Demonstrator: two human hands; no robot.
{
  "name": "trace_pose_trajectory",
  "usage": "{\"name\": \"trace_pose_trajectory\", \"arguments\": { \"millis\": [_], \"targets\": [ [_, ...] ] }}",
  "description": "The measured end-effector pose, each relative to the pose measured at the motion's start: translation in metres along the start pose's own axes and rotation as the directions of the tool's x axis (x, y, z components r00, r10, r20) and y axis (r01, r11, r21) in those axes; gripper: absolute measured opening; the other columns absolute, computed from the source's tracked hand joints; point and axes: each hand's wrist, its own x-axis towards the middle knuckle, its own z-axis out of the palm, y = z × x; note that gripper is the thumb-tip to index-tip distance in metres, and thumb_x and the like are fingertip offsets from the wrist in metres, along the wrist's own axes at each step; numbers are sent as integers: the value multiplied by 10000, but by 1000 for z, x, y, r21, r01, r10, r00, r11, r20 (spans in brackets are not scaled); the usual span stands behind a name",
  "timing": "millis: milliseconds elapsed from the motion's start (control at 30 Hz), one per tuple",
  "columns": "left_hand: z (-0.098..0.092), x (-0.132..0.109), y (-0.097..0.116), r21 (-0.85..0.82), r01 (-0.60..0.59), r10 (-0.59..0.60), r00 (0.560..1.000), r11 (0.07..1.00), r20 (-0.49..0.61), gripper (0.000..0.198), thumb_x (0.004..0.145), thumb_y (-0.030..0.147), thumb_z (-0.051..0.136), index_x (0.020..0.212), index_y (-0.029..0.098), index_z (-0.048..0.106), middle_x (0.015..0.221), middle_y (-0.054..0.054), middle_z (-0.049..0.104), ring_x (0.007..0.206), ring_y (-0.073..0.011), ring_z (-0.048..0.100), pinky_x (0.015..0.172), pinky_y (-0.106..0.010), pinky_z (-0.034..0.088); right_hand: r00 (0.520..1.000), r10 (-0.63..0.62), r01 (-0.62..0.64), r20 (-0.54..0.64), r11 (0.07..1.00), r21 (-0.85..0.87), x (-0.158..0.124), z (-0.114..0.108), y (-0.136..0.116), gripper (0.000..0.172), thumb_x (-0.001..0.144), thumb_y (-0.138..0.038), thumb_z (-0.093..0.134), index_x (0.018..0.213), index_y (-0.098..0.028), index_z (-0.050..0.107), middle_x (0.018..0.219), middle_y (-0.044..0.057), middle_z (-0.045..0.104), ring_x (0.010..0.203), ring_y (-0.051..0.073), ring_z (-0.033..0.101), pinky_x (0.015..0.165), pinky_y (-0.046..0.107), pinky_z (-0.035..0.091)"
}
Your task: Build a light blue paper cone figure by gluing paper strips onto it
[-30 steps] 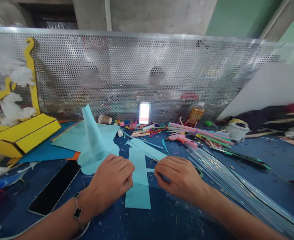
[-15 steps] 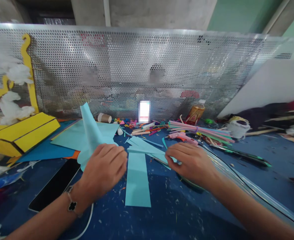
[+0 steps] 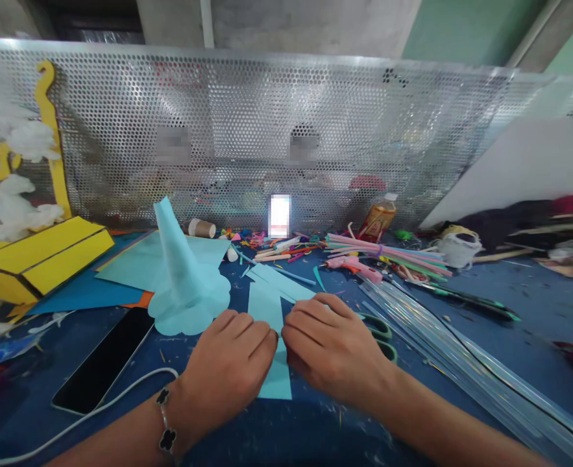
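A light-blue paper strip [image 3: 265, 305] lies lengthwise on the dark blue table in front of me. My left hand [image 3: 228, 370] rests on its left side with fingers curled down onto the paper. My right hand [image 3: 332, 347] meets it from the right, fingers bent and pressing on the same strip. The middle of the strip is hidden under both hands. A light-blue paper cone with a scalloped base [image 3: 182, 279] stands just left of the strip. Green-handled scissors [image 3: 381, 334] lie partly hidden beside my right hand.
A black phone [image 3: 106, 360] with a white cable lies at the left. A yellow box [image 3: 37, 256] sits far left. A pink glue gun [image 3: 357, 267], a straw bundle [image 3: 388, 256], clear glue sticks [image 3: 442, 340] and a perforated metal screen [image 3: 267, 130] are behind and right.
Both hands came back together onto the strip. My right hand pulled back from the scraps near the scissors; my left hand moved off the cone's base toward the strip.
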Motion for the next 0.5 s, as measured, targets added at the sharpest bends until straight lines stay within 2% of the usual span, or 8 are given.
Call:
{"name": "trace_pose_trajectory", "arguments": {
  "millis": [100,200,300,367,433,500],
  "targets": [
    [-2,1,2,-27,-35,35,999,999,3,160,965,97,580,833,183,607,785,-15,598,729,-216,503,678,-403,359,1000,-5,5,-18,1000,28,0,3,-3,130,896,-155,606,780,-213,612,785,10,695,833,192,626,834,369,416],
    [-7,2,-14,-58,-57,59,998,997,29,155,998,120,555,900,186,655,805,-10,648,749,-206,546,705,-391,381,999,38,-36,-35,998,45,-3,4,8,130,852,-131,599,753,-215,605,761,1,684,795,185,617,806,357,406],
    [-11,1,-45,-119,3,-8,999,993,-44,170,1035,169,535,975,198,691,869,-12,721,827,-203,617,767,-376,421,992,111,-111,-63,994,1,-12,2,36,136,811,-96,584,747,-213,610,741,6,680,785,188,625,801,345,413],
    [-11,-1,-64,-123,54,-64,995,991,-80,165,1037,181,541,982,200,696,928,-14,751,875,-209,642,802,-374,440,981,175,-183,-86,979,-86,-20,-1,59,144,804,-88,582,741,-215,608,739,12,686,774,194,631,805,344,419],
    [-10,-2,-75,-106,107,-117,989,989,-96,163,1034,177,544,984,188,698,946,-25,756,884,-212,655,810,-371,456,964,234,-254,-129,952,-171,-27,-5,79,148,805,-93,583,727,-217,602,731,19,692,741,203,630,777,350,418],
    [-8,-3,-75,-72,148,-155,982,986,-108,175,1035,172,539,973,175,702,930,-37,750,869,-213,664,794,-370,466,947,270,-302,-177,932,-198,-29,-9,86,145,815,-95,587,739,-217,611,758,29,713,754,215,643,765,356,423]
  ]
}}
